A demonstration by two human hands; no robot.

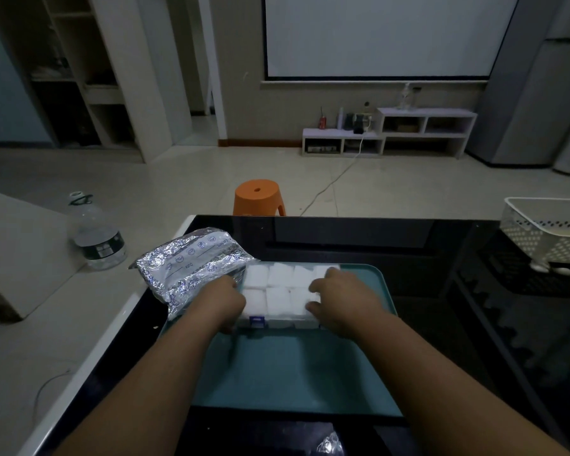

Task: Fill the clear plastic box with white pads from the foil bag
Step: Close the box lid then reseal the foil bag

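Observation:
The clear plastic box [278,322] with a blue latch sits on a teal tray [293,366] and holds several white pads [278,291] in rows. My left hand [222,301] grips the box's left end, fingers curled around its side. My right hand [338,299] lies over the box's right end, fingers pressing on the pads there. The crinkled foil bag [191,263] lies left of the box, partly on the tray, touching my left hand.
A black glass table [375,238] carries the tray. A white perforated basket [547,232] stands at the right edge. An orange stool [260,196] is beyond the table, and a large water bottle [96,235] sits on the floor to the left.

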